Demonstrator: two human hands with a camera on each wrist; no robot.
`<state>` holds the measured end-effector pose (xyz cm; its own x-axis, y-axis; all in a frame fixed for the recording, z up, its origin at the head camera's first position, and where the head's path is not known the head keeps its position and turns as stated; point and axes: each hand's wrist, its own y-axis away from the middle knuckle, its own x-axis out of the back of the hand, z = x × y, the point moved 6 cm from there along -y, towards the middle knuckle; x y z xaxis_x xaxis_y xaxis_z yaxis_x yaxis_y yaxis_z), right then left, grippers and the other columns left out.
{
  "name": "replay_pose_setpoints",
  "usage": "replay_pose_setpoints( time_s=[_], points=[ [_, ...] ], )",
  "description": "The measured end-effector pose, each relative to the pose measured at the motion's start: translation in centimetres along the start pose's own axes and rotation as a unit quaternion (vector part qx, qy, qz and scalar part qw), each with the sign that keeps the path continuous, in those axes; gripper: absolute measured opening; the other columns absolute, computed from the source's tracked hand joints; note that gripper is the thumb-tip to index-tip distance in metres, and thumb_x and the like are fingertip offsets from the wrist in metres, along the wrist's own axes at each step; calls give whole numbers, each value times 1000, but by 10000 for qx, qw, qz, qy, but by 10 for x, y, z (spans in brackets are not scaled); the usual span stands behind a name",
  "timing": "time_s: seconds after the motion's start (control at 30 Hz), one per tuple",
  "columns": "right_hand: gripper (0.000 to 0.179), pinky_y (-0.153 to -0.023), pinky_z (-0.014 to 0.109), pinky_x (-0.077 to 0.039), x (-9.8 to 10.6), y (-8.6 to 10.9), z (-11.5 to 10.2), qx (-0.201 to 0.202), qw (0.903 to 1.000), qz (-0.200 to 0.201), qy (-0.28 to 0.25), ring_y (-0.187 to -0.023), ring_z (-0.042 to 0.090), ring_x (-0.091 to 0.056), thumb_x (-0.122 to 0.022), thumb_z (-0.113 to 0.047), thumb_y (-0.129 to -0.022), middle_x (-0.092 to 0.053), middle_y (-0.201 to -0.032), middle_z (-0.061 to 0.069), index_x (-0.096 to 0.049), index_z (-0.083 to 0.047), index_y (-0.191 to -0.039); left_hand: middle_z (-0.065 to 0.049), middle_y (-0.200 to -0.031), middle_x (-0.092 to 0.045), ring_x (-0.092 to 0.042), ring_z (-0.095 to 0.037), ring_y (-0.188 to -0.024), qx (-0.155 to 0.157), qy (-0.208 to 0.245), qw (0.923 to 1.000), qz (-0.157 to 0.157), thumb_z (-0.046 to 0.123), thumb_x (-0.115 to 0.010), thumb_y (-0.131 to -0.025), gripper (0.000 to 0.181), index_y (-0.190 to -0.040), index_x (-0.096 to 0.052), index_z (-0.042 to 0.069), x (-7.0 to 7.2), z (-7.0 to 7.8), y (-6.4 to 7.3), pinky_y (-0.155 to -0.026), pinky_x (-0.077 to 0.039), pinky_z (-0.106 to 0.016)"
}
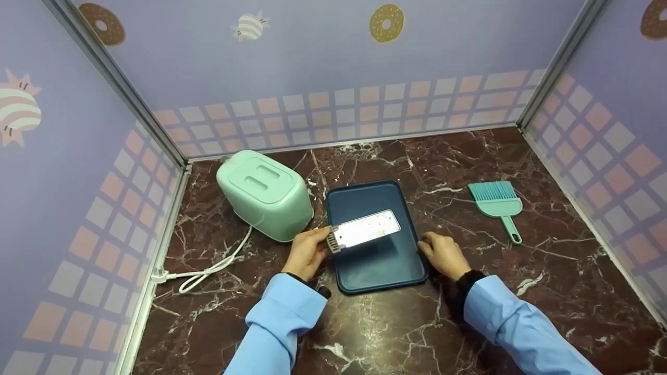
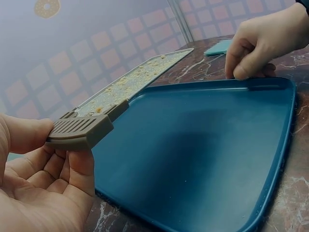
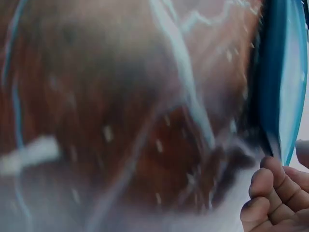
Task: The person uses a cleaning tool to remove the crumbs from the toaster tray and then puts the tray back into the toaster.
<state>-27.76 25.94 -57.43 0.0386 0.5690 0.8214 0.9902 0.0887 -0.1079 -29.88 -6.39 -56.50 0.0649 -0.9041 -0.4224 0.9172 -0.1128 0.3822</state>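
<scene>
One-handed at centre frame, pinching the crumb-strewn plate (image 1: 367, 229) by its brown end (image 1: 334, 240) with the left hand (image 1: 307, 252), lengthwise rightward and slightly upward above the dark-blue tray (image 1: 383, 271); farther from it, gripping that tray's right rim with the right hand (image 1: 443, 255)

Room separates right hand (image 1: 443, 255) and brush (image 1: 498, 207); the toaster (image 1: 268, 200) blocks passage left of tray (image 1: 383, 268).

At lower right, the right hand (image 3: 277, 198), its fingers curled, grips the rim of the blue tray (image 3: 285, 63), which runs along the right edge. The blurred brown table (image 3: 120, 82), pale-veined, fills most of the view.
</scene>
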Motion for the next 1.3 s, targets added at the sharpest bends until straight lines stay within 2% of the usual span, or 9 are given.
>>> replay_pose_setpoints(
  time_s=[0.23, 0.43, 0.6, 0.83, 1.0, 1.1, 1.2, 1.3],
  points=[
    [33, -79, 59, -53, 40, -9, 24, -322, 9993, 178, -20, -90, 44, -68, -58, -15, -105, -71, -103, 28, -63, 10, -126, -16, -110, -67, -67, -21, -93, 17, 5, 10000, 39, 5, -57, -104, 36, -135, -55, -15, 1, -1, -2, -79, -55, -32],
    [36, -80, 63, -50, 79, -12, 52, -601, 9962, 588, 211, -93, 51, -65, -55, -16, -106, -67, -111, 34, -59, 10, -132, -17, -113, -66, -67, -22, -96, 7, -118, 9999, -31, 5, -56, -105, 33, -133, -57, -14, -1, -3, -3, -80, -57, -33],
    [38, -77, 65, -50, 101, -10, 75, -825, 9917, 857, 496, -92, 53, -65, -54, -17, -107, -66, -112, 36, -57, 10, -134, -17, -113, -66, -67, -22, -95, 18, -113, 9999, -41, 5, -56, -105, 33, -132, -57, -14, 0, -4, -5, -79, -57, -33],
    [43, -74, 67, -50, 111, -6, 103, -1252, 9859, 785, 791, -94, 55, -64, -51, -21, -109, -62, -122, 36, -53, 10, -139, -16, -110, -67, -68, -21, -93, 30, -25, 10000, -12, 3, -56, -104, 34, -133, -57, -15, 1, -4, -6, -77, -57, -32],
    [45, -80, 69, -48, 116, -1, 118, -1512, 9803, 829, 968, -101, 59, -59, -51, -22, -109, -56, -131, 37, -52, 11, -139, -16, -110, -68, -67, -21, -94, 62, 1, 10000, 13, 4, -57, -104, 35, -133, -56, -15, 3, -5, -7, -78, -57, -31],
    [45, -83, 70, -46, 120, 4, 126, -1637, 9750, 1009, 1115, -103, 60, -57, -53, -22, -108, -55, -127, 39, -53, 14, -135, -16, -110, -67, -67, -21, -93, 78, -11, 10000, 5, 5, -57, -104, 37, -135, -55, -15, 5, -4, -6, -77, -56, -31],
    [44, -80, 71, -45, 122, 10, 134, -1675, 9702, 1192, 1284, -98, 62, -55, -56, -22, -106, -55, -117, 41, -55, 18, -126, -16, -111, -67, -67, -20, -93, 103, -34, 9999, 12, 6, -57, -104, 38, -136, -54, -15, 7, -4, -5, -77, -56, -31],
    [44, -77, 71, -44, 119, 14, 140, -1704, 9692, 1131, 1371, -94, 63, -54, -56, -23, -107, -52, -111, 42, -55, 20, -119, -16, -111, -67, -67, -20, -93, 119, -44, 9999, 26, 5, -57, -105, 38, -137, -54, -14, 9, -4, -4, -77, -56, -30]
  ],
)
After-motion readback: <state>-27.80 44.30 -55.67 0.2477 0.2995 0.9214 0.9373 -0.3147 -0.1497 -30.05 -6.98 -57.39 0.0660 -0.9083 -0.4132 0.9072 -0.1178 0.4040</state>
